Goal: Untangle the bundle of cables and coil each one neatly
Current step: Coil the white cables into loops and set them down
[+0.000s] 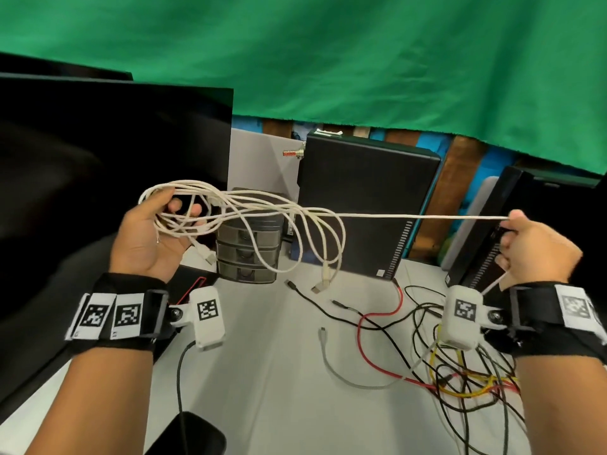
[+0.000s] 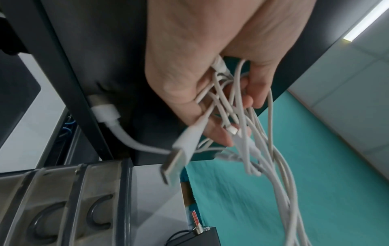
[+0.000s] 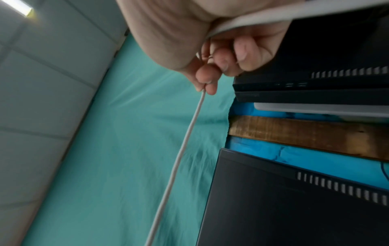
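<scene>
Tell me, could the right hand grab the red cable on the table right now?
Probably not yet: the right hand is pinching the taut white cable. The red cable lies uncovered below it, so releasing first would free the way.

**White in the hands, a mix on the table**

The cable (image 1: 394, 216) stretched between both hands is white, like the loops (image 1: 249, 211) it runs from. On the pale grey table (image 1: 262, 372) lie black, red (image 1: 364, 343), yellow (image 1: 460, 390) and light grey (image 1: 331, 362) cords. The wrist straps (image 1: 113, 315) carry black-and-white square codes. The backdrop (image 1: 361, 54) is green.
</scene>
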Demonstrator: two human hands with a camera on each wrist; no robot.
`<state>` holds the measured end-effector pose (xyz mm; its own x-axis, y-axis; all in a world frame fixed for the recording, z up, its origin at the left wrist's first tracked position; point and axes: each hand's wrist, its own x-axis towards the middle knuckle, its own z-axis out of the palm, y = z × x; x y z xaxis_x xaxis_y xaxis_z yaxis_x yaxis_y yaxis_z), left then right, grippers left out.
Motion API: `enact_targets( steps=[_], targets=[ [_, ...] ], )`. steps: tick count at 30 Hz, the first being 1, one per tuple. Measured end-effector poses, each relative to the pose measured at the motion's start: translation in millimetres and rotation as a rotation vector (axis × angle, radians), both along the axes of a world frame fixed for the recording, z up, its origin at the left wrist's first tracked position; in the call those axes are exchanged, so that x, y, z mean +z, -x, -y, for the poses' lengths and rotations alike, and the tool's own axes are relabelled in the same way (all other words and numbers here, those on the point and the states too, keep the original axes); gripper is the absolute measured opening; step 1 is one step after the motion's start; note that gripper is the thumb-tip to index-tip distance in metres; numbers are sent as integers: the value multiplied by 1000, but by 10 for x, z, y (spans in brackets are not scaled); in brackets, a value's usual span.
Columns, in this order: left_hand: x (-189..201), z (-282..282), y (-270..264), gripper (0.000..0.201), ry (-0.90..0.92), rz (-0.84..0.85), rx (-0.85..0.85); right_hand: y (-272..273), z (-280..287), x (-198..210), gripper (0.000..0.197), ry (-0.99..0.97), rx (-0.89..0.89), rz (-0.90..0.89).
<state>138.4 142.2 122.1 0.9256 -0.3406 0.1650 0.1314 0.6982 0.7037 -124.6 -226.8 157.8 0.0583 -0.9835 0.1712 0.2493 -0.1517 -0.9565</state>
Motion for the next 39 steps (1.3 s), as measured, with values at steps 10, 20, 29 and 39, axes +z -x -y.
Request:
enact_targets(
  steps=[10, 20, 29, 39],
  targets=[
    [58, 84, 76, 37, 99, -38, 16, 129, 267, -290, 15, 5, -101, -391],
    [101, 301, 309, 48, 7, 39, -137, -823, -1387, -860, 42, 571, 855, -846],
    [272, 158, 390, 40, 104, 64, -165, -1393, -1798, -1459, 62, 582, 974, -1120],
    [381, 112, 451, 38, 171, 94, -210, -1731, -1780, -1133, 22, 462, 1213, -819]
  ],
)
